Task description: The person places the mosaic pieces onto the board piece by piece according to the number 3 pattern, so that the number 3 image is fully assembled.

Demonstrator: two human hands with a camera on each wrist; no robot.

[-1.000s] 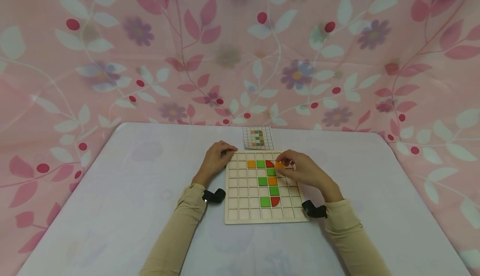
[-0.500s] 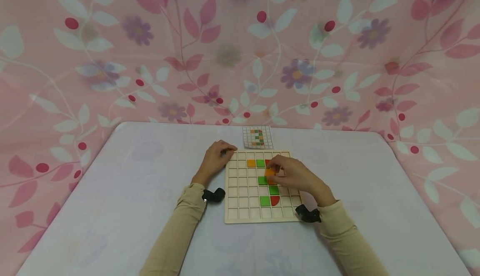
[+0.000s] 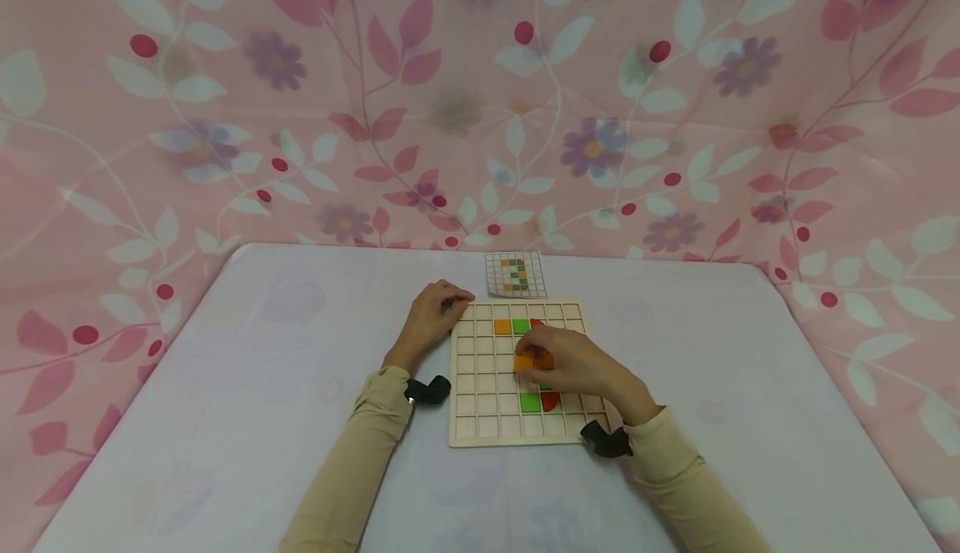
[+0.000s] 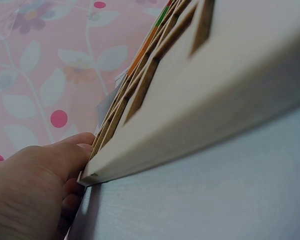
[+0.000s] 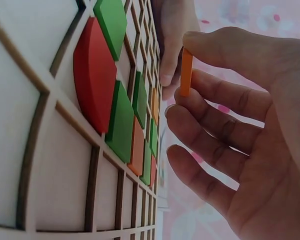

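Note:
A wooden grid board (image 3: 487,427) lies on the table, with green, orange and red tiles set in some of its cells. At its far left corner my left hand (image 3: 430,321) holds the edge, its thumb and fingers bent around the corner in the left wrist view. My right hand (image 3: 576,361) pinches an orange square tile (image 5: 186,74) between thumb and index finger, above the board's middle. Below it, a green tile (image 3: 530,403) and a red quarter-round tile (image 3: 551,402) sit side by side. My right hand covers several tiles in the head view.
Behind the board lies a printed card (image 3: 516,275) with a coloured grid pattern. A white cloth covers the table (image 3: 262,419), and a pink floral curtain (image 3: 465,119) hangs behind it. Black wrist mounts sit at both sleeves.
My right hand has carried the orange tile left and toward me, from beside the upper red tile to the board's middle. My left hand stays at the corner.

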